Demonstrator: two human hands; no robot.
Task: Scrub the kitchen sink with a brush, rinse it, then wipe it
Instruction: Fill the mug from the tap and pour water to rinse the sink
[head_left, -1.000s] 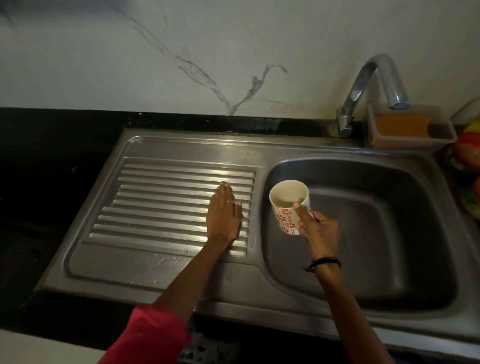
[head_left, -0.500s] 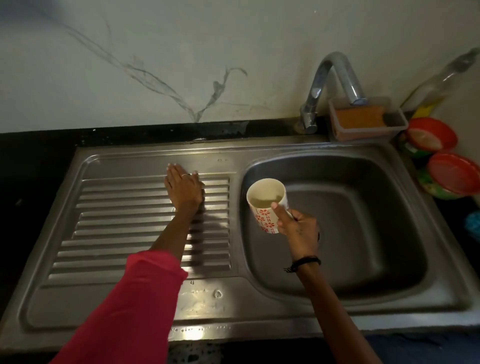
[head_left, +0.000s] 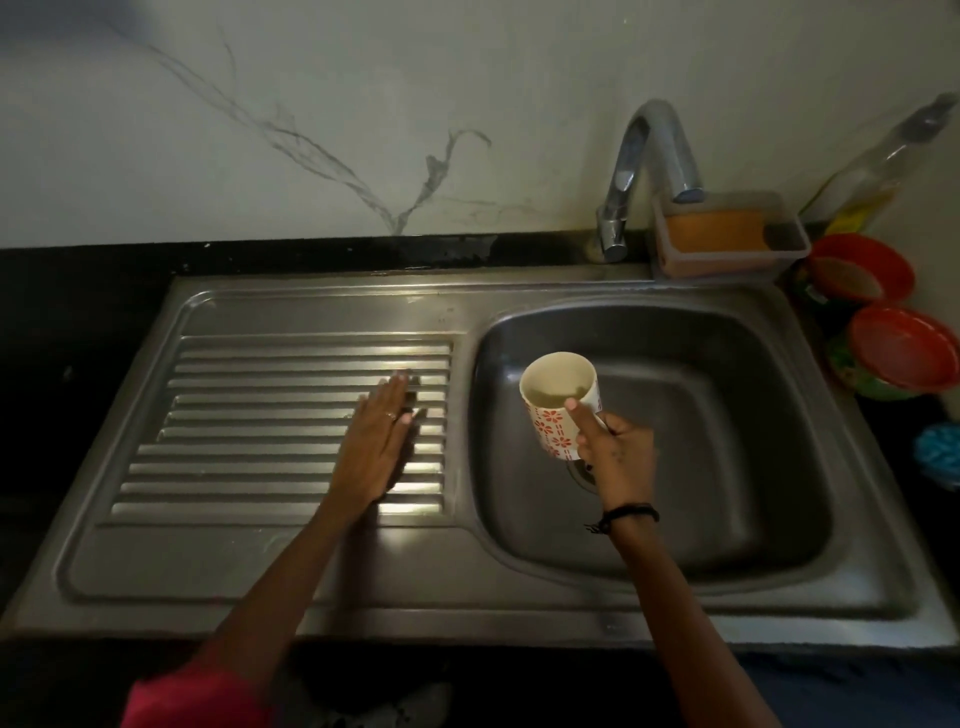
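A steel sink (head_left: 727, 509) with a ribbed drainboard (head_left: 249, 415) on its left fills the view. My left hand (head_left: 376, 447) lies flat with straight fingers on the right part of the drainboard ribs. My right hand (head_left: 615, 457) grips a white mug with red flower marks (head_left: 558, 402) over the left side of the basin, thumb on its rim. The mug holds some liquid and stays nearly upright. The drain is partly hidden behind my right hand. No brush is in sight.
A chrome tap (head_left: 649, 171) stands behind the basin, its spout over a plastic tray with an orange sponge (head_left: 717, 231). At the right are two red-lidded tubs (head_left: 904, 353), a bottle (head_left: 878, 171) and a blue scrubber (head_left: 940, 452). Black counter surrounds the sink.
My left hand has slid back down and to the right along the drainboard ribs after reaching the far end. The mug stays held over the basin; the camera view has shifted.
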